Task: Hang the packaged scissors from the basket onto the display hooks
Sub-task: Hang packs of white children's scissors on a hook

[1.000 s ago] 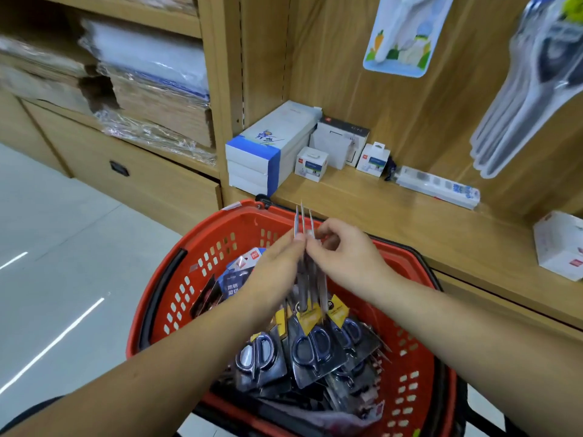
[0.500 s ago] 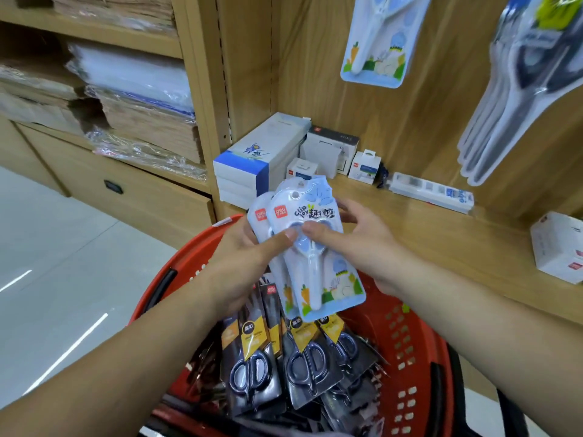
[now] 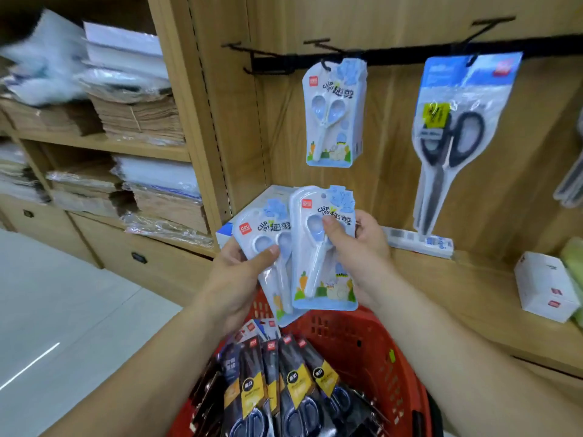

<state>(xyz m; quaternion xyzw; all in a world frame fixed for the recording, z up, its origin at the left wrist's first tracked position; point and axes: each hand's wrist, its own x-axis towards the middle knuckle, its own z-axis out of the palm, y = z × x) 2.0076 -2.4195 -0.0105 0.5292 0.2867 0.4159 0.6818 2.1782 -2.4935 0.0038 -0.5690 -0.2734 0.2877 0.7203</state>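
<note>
My left hand [image 3: 238, 280] pinches one scissors pack [image 3: 263, 230], partly hidden behind the second pack [image 3: 318, 279] gripped by my right hand [image 3: 359, 258] at three o'clock. The basket [image 3: 356, 335] at six o'clock is cut off.

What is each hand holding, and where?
Left hand grips the left pack at its left edge, thumb on front. Right hand grips the right pack at its right edge, thumb on front.

Wooden shelving [image 3: 198, 121], paper stacks [image 3: 138, 121], drawers [image 3: 164, 272] below; pale glossy tiled floor [image 3: 63, 310].
</note>
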